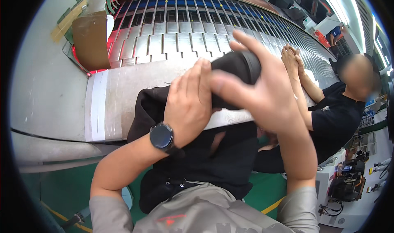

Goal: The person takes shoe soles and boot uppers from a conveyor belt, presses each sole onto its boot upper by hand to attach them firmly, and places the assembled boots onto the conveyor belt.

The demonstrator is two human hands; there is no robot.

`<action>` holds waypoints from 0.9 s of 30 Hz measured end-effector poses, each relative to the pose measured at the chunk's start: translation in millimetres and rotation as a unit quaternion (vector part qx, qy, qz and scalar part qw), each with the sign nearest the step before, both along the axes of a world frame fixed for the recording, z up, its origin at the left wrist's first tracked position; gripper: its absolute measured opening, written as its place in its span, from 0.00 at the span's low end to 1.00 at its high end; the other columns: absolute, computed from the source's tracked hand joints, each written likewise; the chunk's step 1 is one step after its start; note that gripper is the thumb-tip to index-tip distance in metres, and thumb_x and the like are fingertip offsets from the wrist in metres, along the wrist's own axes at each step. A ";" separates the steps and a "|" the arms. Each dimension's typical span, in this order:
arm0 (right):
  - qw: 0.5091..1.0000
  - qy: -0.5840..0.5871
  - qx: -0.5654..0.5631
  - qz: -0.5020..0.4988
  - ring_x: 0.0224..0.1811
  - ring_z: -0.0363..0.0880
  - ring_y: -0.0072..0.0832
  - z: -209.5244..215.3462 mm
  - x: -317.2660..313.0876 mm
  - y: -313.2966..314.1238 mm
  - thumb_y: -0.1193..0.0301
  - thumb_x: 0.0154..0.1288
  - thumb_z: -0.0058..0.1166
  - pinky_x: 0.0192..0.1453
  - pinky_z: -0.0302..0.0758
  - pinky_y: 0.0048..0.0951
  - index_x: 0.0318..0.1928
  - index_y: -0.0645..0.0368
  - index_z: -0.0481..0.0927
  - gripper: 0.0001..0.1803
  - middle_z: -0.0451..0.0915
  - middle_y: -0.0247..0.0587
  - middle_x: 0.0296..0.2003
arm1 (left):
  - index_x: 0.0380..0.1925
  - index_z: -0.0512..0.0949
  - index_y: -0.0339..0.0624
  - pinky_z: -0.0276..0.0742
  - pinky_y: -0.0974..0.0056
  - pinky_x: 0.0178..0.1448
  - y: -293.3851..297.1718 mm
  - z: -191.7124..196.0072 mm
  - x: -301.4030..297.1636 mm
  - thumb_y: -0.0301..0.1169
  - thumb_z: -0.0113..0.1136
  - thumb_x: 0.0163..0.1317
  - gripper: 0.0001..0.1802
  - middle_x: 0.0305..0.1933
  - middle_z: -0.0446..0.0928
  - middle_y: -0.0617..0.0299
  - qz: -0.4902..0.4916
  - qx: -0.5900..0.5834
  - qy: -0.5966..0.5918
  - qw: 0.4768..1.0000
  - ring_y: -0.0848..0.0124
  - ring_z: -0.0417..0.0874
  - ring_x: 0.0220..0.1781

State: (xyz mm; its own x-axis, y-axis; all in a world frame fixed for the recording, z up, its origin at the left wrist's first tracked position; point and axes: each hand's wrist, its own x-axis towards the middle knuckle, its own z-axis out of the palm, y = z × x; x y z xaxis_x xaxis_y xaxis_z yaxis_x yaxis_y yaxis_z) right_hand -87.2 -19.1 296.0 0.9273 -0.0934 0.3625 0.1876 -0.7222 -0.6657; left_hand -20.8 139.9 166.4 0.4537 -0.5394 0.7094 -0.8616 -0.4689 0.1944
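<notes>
A black, rounded item [232, 83] with a curved, raised rim is held up over the front edge of the metal ledge; its exact kind cannot be made out. My right hand [264, 85] wraps its right side, thumb across the near face and fingers apart toward the far side, slightly blurred. Against the left side lies my left hand [189, 95], its fingers pressed together and its thumb hidden. That wrist wears a dark round watch [161, 135]. Dark cloth [144, 110] hangs beneath and left of my left hand, over the ledge's edge; whether it joins the black item is hidden.
Beyond the pale metal ledge [123, 83] runs a slatted metal conveyor [176, 42]. A brown cardboard piece [91, 42] stands at the left beside a white machine wall [45, 81]. Close on my right sits a co-worker in black [340, 118], hands together over the conveyor's side.
</notes>
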 end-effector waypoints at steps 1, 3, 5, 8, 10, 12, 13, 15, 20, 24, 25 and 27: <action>0.999 -0.008 -0.050 0.010 0.63 0.84 0.40 -4.2 -19.0 1.2 0.66 0.58 0.80 0.67 0.79 0.36 0.72 0.75 0.72 0.46 0.82 0.62 0.63 | 0.79 0.54 0.19 0.72 0.46 0.74 9.1 0.4 -6.2 0.38 0.81 0.51 0.62 0.73 0.72 0.34 -0.009 0.028 -0.013 0.999 0.44 0.77 0.71; 0.995 -0.036 -0.063 0.071 0.68 0.82 0.50 -24.8 -58.6 -6.7 0.68 0.57 0.79 0.72 0.78 0.40 0.71 0.76 0.73 0.45 0.78 0.67 0.67 | 0.73 0.67 0.24 0.78 0.48 0.71 38.2 36.2 -3.4 0.34 0.75 0.60 0.45 0.65 0.80 0.34 -0.166 0.088 0.130 0.974 0.43 0.83 0.66; 0.950 -0.157 -0.156 0.222 0.73 0.78 0.58 -47.6 -75.9 5.4 0.73 0.59 0.75 0.75 0.76 0.47 0.71 0.69 0.75 0.40 0.75 0.69 0.70 | 0.73 0.73 0.36 0.78 0.51 0.73 65.5 71.8 41.2 0.37 0.77 0.62 0.41 0.66 0.83 0.43 -0.222 0.199 0.235 0.925 0.47 0.84 0.69; 0.917 -0.171 -0.226 0.281 0.78 0.71 0.59 -108.6 -101.6 15.8 0.68 0.69 0.59 0.78 0.67 0.65 0.71 0.52 0.78 0.29 0.70 0.63 0.76 | 0.79 0.68 0.38 0.71 0.55 0.76 88.1 35.5 123.1 0.53 0.79 0.60 0.53 0.65 0.82 0.53 -0.200 0.140 0.415 0.877 0.61 0.80 0.69; 0.937 -0.199 -0.190 0.216 0.77 0.72 0.61 -158.1 -107.8 8.6 0.67 0.62 0.69 0.78 0.66 0.68 0.71 0.60 0.75 0.36 0.69 0.69 0.75 | 0.74 0.72 0.33 0.74 0.57 0.72 63.7 -5.6 123.3 0.47 0.82 0.56 0.50 0.63 0.82 0.53 -0.238 0.139 0.527 0.804 0.65 0.81 0.64; 0.956 -0.225 -0.117 0.150 0.74 0.75 0.63 -172.9 -115.9 8.6 0.67 0.48 0.83 0.76 0.69 0.69 0.75 0.71 0.65 0.56 0.68 0.78 0.73 | 0.72 0.74 0.31 0.75 0.58 0.71 59.4 -13.1 113.4 0.45 0.83 0.56 0.48 0.62 0.83 0.53 -0.204 0.154 0.496 0.830 0.66 0.82 0.63; 0.955 -0.228 -0.111 0.154 0.74 0.75 0.63 -179.0 -115.0 4.9 0.67 0.48 0.83 0.76 0.69 0.69 0.75 0.71 0.65 0.56 0.68 0.78 0.73 | 0.68 0.76 0.29 0.76 0.60 0.69 57.9 -11.4 119.4 0.44 0.83 0.54 0.45 0.59 0.84 0.55 -0.207 0.155 0.537 0.803 0.66 0.83 0.60; 0.958 -0.219 -0.112 0.150 0.74 0.74 0.66 -193.6 -111.0 -6.2 0.68 0.49 0.84 0.74 0.73 0.67 0.79 0.73 0.56 0.63 0.68 0.78 0.73 | 0.64 0.79 0.27 0.77 0.61 0.67 55.0 -1.8 119.4 0.43 0.84 0.53 0.43 0.57 0.85 0.56 -0.208 0.159 0.576 0.774 0.67 0.83 0.58; 0.965 -0.257 -0.028 0.036 0.64 0.82 0.68 -223.6 -77.3 -16.5 0.73 0.54 0.81 0.70 0.79 0.56 0.74 0.82 0.63 0.52 0.75 0.77 0.67 | 0.58 0.81 0.28 0.80 0.62 0.62 53.3 113.8 92.9 0.42 0.84 0.54 0.38 0.51 0.86 0.56 -0.058 0.185 0.348 0.917 0.67 0.85 0.55; 0.987 -0.134 0.045 0.083 0.73 0.74 0.63 -200.4 -35.6 -22.8 0.62 0.66 0.73 0.77 0.71 0.51 0.73 0.77 0.67 0.45 0.76 0.72 0.67 | 0.61 0.81 0.29 0.80 0.64 0.62 42.1 162.5 78.7 0.44 0.84 0.55 0.39 0.50 0.86 0.53 -0.085 0.142 0.101 0.981 0.66 0.86 0.53; 0.981 -0.118 0.106 0.112 0.76 0.72 0.61 -200.1 -27.1 -32.1 0.57 0.70 0.69 0.79 0.68 0.51 0.73 0.77 0.69 0.43 0.77 0.71 0.67 | 0.53 0.82 0.26 0.82 0.61 0.56 22.6 170.5 69.0 0.49 0.84 0.54 0.39 0.45 0.87 0.49 -0.047 0.160 0.166 0.972 0.63 0.87 0.48; 0.901 -0.094 0.404 0.128 0.77 0.71 0.46 -217.5 2.1 -55.3 0.40 0.80 0.50 0.80 0.65 0.48 0.73 0.73 0.71 0.45 0.77 0.61 0.70 | 0.48 0.82 0.23 0.84 0.58 0.51 -3.5 153.9 24.4 0.54 0.84 0.56 0.40 0.41 0.87 0.44 -0.065 0.148 -0.012 0.987 0.58 0.88 0.44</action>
State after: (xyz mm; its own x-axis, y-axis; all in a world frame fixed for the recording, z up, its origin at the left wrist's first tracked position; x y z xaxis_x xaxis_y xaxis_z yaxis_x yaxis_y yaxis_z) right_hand -85.0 -74.3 78.5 0.8848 -0.1896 0.4256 0.4441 0.0665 -0.8935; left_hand 3.5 136.4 320.4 0.3520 -0.7774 0.5212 -0.9209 -0.3873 0.0443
